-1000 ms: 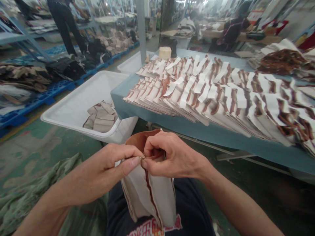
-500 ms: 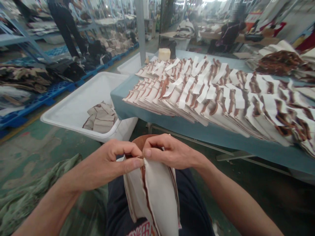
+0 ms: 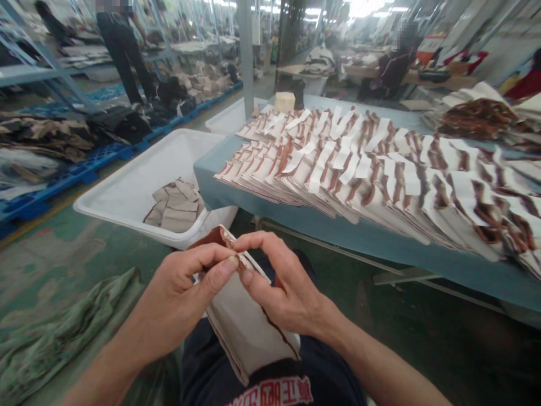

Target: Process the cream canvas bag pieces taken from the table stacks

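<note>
A stitched off-white fabric piece [image 3: 247, 318] with brown seam edges and a brown inner side rests over my lap, its upper end held up in front of me. My left hand [image 3: 192, 287] pinches its top edge between thumb and forefinger. On the other side of that edge, my right hand [image 3: 276, 279] grips with thumb and forefinger, close to the left fingertips. The exact spot between the fingertips is partly hidden. Below the piece, dark clothing with red and white lettering [image 3: 274, 392] shows.
A blue-covered table [image 3: 270, 206] bears rows of similar off-white and brown pieces [image 3: 313, 169] with white strips. To its left stands a white bin [image 3: 114, 208] with folded pieces [image 3: 175, 206] inside. Green cloth [image 3: 71, 332] lies at lower left. Other people are in the background.
The fabric piece has turned and tilted, so its brown inner side now shows at the upper left. My right hand has shifted lower along the edge, with its thumb now underneath.
</note>
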`<state>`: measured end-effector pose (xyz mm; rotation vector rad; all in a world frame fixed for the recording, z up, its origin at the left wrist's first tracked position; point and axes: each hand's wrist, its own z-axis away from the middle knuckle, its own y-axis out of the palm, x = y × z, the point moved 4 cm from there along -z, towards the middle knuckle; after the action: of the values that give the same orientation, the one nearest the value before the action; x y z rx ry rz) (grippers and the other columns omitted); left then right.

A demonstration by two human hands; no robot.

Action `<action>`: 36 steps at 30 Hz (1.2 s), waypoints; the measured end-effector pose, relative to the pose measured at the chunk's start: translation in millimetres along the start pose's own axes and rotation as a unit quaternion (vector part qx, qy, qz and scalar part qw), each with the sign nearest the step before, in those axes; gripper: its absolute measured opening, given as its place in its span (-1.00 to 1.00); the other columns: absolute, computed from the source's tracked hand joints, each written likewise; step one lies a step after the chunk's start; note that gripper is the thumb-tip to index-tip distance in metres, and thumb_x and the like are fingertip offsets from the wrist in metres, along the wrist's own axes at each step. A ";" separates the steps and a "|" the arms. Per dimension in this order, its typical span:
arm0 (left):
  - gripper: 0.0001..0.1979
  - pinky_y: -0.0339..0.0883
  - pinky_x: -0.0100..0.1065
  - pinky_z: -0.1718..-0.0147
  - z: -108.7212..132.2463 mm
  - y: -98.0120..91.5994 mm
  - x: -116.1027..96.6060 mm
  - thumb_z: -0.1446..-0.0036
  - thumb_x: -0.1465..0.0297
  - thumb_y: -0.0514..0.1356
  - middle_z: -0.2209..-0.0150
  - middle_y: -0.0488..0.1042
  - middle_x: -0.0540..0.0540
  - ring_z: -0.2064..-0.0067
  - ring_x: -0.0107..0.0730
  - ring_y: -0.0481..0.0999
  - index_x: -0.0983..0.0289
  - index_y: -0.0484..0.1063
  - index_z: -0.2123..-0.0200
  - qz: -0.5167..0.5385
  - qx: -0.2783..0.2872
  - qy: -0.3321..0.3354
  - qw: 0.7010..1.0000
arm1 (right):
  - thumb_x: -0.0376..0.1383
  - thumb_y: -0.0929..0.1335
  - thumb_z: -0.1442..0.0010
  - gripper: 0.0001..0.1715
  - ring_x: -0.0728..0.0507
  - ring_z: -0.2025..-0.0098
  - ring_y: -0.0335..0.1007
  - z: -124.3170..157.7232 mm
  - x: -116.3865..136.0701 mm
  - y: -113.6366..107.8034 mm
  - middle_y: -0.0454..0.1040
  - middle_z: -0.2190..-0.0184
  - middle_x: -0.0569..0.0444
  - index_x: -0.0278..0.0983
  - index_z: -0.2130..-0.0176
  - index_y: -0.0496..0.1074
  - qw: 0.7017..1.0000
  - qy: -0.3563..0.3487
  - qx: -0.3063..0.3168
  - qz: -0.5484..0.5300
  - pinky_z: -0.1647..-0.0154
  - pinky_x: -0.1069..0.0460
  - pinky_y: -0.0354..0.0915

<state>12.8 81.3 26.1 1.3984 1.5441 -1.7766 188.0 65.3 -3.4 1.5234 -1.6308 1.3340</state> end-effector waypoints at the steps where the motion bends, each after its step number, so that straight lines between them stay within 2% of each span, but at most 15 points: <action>1: -0.70 0.33 -0.51 0.45 2.8 1.4 0.2 -0.39 0.27 0.24 0.43 0.63 -0.04 0.43 -0.42 0.51 0.24 0.66 0.36 0.003 -0.008 -0.001 1.000 | -0.29 0.33 -0.34 -0.72 -0.22 -0.04 0.57 3.1 -5.9 3.3 0.65 0.02 -0.03 -0.22 -0.04 0.45 0.999 0.038 0.006 -0.034 -0.12 -0.13 0.41; 4: -0.70 0.34 -0.50 0.45 9.9 4.6 0.0 -0.40 0.27 0.22 0.46 0.63 -0.05 0.45 -0.43 0.52 0.23 0.65 0.35 0.007 -0.026 -0.002 1.000 | -0.34 0.30 -0.26 -0.66 -0.20 -0.01 0.57 9.1 -15.2 8.8 0.64 0.02 0.00 -0.21 -0.02 0.45 0.986 0.112 0.017 -0.121 -0.03 -0.09 0.46; 6: -0.72 0.36 -0.49 0.43 12.4 5.0 0.2 -0.41 0.27 0.23 0.46 0.63 -0.05 0.45 -0.43 0.53 0.22 0.66 0.33 -0.001 -0.040 -0.003 0.999 | -0.30 0.33 -0.26 -0.69 -0.20 0.01 0.56 8.4 -12.5 8.9 0.63 0.03 0.00 -0.21 -0.01 0.45 0.984 0.106 0.007 -0.145 -0.03 -0.08 0.46; 9: -0.73 0.38 -0.47 0.41 12.5 4.1 1.5 -0.40 0.25 0.25 0.44 0.65 -0.03 0.43 -0.39 0.56 0.22 0.66 0.32 -0.007 -0.054 0.000 0.999 | -0.20 0.42 -0.29 -0.77 -0.16 0.12 0.53 4.4 -6.1 9.1 0.62 0.14 0.04 -0.21 0.06 0.45 0.987 0.090 -0.033 -0.129 0.01 -0.06 0.45; 13: -0.69 0.36 -0.47 0.46 10.8 2.8 7.3 -0.41 0.23 0.22 0.47 0.63 -0.03 0.45 -0.38 0.56 0.22 0.66 0.33 0.013 -0.052 -0.020 0.998 | -0.23 0.41 -0.30 -0.84 -0.10 0.24 0.49 3.4 -5.4 21.0 0.57 0.26 0.09 -0.20 0.12 0.44 0.988 0.104 -0.042 -0.110 0.20 0.01 0.40; 19: -0.69 0.38 -0.47 0.44 13.4 8.9 9.6 -0.39 0.28 0.21 0.46 0.63 -0.02 0.45 -0.40 0.55 0.24 0.62 0.38 0.032 -0.048 -0.040 0.998 | -0.35 0.38 -0.16 -0.75 -0.08 0.30 0.45 12.8 -9.7 36.2 0.51 0.29 0.13 -0.17 0.11 0.39 0.980 0.128 -0.059 -0.144 0.33 0.05 0.36; 22: -0.66 0.36 -0.48 0.47 15.1 10.3 12.8 -0.42 0.27 0.19 0.48 0.59 -0.02 0.46 -0.42 0.52 0.24 0.58 0.41 0.063 -0.039 -0.052 0.996 | -0.37 0.38 -0.10 -0.60 -0.08 0.30 0.44 17.1 -9.7 34.5 0.49 0.25 0.12 -0.16 0.03 0.35 0.975 0.121 -0.033 -0.181 0.31 0.05 0.40; 24: -0.64 0.34 -0.48 0.49 14.3 7.5 16.6 -0.43 0.26 0.18 0.49 0.55 -0.03 0.48 -0.43 0.48 0.24 0.56 0.42 0.077 -0.034 -0.060 0.995 | -0.38 0.38 -0.07 -0.49 -0.11 0.22 0.48 16.6 -9.5 28.5 0.52 0.19 0.09 -0.16 -0.04 0.34 0.982 0.095 -0.006 -0.162 0.19 0.01 0.46; 26: -0.65 0.30 -0.49 0.52 11.9 2.4 19.8 -0.42 0.24 0.20 0.51 0.52 -0.04 0.50 -0.44 0.43 0.25 0.56 0.41 0.072 -0.033 -0.067 0.995 | -0.34 0.40 -0.09 -0.45 -0.17 0.07 0.53 11.9 -8.6 19.9 0.56 0.09 0.04 -0.16 -0.08 0.34 0.991 0.037 0.006 -0.131 0.00 -0.07 0.49; 29: -0.70 0.30 -0.49 0.49 7.1 -3.8 18.3 -0.38 0.28 0.24 0.51 0.51 -0.05 0.49 -0.45 0.43 0.25 0.59 0.40 0.040 -0.011 -0.046 0.998 | -0.23 0.46 -0.20 -0.48 -0.28 -0.16 0.53 -1.9 -7.4 7.7 0.61 -0.01 -0.05 -0.17 -0.13 0.35 0.994 -0.063 -0.005 -0.092 -0.26 -0.20 0.41; 30: -0.72 0.30 -0.50 0.47 6.0 -4.9 16.3 -0.38 0.30 0.25 0.50 0.53 -0.05 0.48 -0.46 0.44 0.24 0.60 0.40 0.032 0.003 -0.032 0.999 | -0.17 0.48 -0.24 -0.47 -0.28 -0.16 0.54 -7.6 -7.6 5.5 0.62 0.01 -0.06 -0.18 -0.14 0.35 0.993 -0.088 -0.003 -0.079 -0.30 -0.21 0.39; 32: -0.74 0.31 -0.52 0.44 5.4 -7.2 11.4 -0.39 0.32 0.25 0.48 0.56 -0.08 0.47 -0.49 0.45 0.21 0.63 0.36 0.025 0.026 -0.005 0.999 | -0.05 0.51 -0.28 -0.46 -0.24 0.00 0.60 -19.1 -8.7 4.4 0.66 0.11 -0.01 -0.19 -0.13 0.40 0.990 -0.128 0.032 -0.051 -0.30 -0.22 0.38; 34: -0.75 0.34 -0.54 0.40 6.4 -10.2 7.5 -0.42 0.34 0.24 0.44 0.60 -0.09 0.43 -0.49 0.51 0.18 0.64 0.33 0.010 0.045 0.009 0.999 | 0.04 0.52 -0.29 -0.53 -0.15 0.22 0.59 -28.0 -9.7 4.6 0.65 0.27 0.10 -0.19 -0.01 0.47 0.982 -0.168 0.077 -0.022 -0.24 -0.18 0.38; 36: -0.76 0.38 -0.56 0.33 7.7 -13.4 4.6 -0.43 0.35 0.22 0.38 0.65 -0.09 0.36 -0.48 0.59 0.16 0.65 0.31 -0.018 0.069 0.014 0.997 | 0.07 0.54 -0.28 -0.57 -0.08 0.34 0.52 -33.1 -10.6 3.5 0.58 0.40 0.17 -0.19 0.19 0.47 0.974 -0.197 0.111 0.009 -0.05 -0.08 0.40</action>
<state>-3.1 79.9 28.0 1.4739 1.4956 -1.9246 179.3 99.1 -1.7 2.0149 -1.7751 1.3195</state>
